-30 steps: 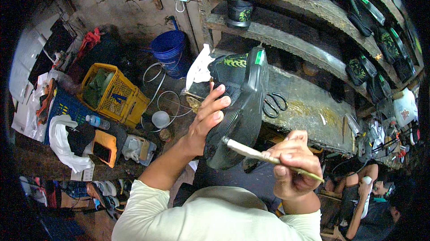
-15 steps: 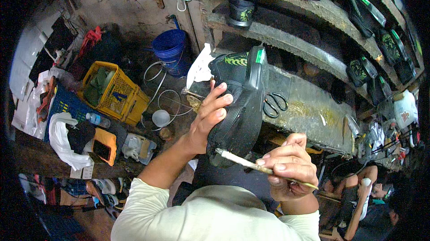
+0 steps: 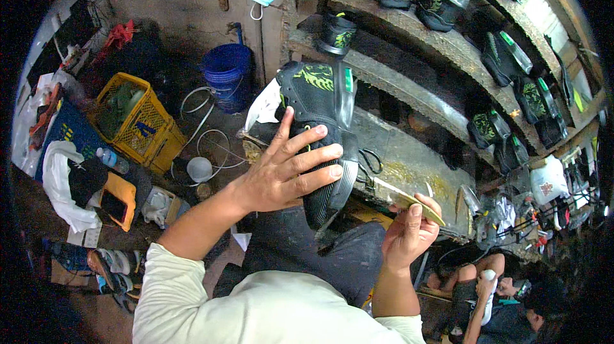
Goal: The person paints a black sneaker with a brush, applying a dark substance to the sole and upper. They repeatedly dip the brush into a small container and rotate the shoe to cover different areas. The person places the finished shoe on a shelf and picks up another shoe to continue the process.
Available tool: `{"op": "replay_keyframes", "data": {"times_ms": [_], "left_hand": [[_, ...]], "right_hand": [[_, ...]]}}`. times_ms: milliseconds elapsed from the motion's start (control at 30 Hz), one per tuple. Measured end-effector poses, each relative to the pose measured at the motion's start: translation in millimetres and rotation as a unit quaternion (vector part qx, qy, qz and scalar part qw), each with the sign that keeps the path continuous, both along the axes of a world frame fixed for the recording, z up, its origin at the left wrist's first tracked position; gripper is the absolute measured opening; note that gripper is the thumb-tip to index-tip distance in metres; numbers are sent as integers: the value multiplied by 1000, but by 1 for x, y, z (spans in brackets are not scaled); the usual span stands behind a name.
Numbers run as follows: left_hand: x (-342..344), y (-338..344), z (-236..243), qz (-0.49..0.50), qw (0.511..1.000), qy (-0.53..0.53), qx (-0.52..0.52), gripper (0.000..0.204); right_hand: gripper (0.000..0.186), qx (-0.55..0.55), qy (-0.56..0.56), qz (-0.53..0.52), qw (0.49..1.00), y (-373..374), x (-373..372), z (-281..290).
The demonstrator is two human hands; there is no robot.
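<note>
My left hand (image 3: pixel 275 174) is closed around a black shoe (image 3: pixel 310 104) with a yellow-green pattern, its fingers lying across the upper. The shoe is held on edge, its ribbed dark sole turned to the right, with a small green patch on it. In my right hand (image 3: pixel 409 232), pinched between thumb and fingers, is a slim brush (image 3: pixel 393 190) with a pale shaft and a yellowish flat handle. Its tip points left, close to the sole; I cannot tell whether it touches. Black-handled scissors (image 3: pixel 371 161) lie on the bench just past the shoe.
A worn bench (image 3: pixel 416 152) stretches behind the shoe, below wooden shelves (image 3: pixel 409 94) holding several similar shoes. To the left are a yellow crate (image 3: pixel 134 117), a blue bucket (image 3: pixel 227 69) and a looped white hose. Another person (image 3: pixel 489 286) sits at lower right.
The shoe has been turned, and my left hand now spreads farther over its upper. My right hand has drawn the brush up and away from the shoe's lower end, toward the sole's right side.
</note>
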State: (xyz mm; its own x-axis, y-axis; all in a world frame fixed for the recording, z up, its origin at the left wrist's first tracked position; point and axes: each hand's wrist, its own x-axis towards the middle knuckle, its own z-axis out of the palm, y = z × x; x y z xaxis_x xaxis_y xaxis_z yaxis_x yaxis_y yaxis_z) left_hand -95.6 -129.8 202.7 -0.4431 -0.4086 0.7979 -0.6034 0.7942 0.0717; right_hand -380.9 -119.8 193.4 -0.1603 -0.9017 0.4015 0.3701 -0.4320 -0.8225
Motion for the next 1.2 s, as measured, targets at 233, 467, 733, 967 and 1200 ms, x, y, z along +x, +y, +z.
{"op": "replay_keyframes", "data": {"times_ms": [233,467,733,967,1200], "left_hand": [[-2,-5,13,61,995,-73,-31,54],[-8,-6,32,92,980,-174,-30,43],[-20,-6,46,108,966,-234,-35,51],[-19,-10,44,113,959,-260,-16,50],[-19,-11,41,107,963,-247,-25,48]], "right_hand": [[39,-20,166,-109,980,8,-15,5],[82,-257,618,6,743,4,-21,65],[87,-282,709,6,647,-4,4,70],[81,-304,695,26,651,4,-5,76],[70,-294,684,75,663,5,-7,80]]}}
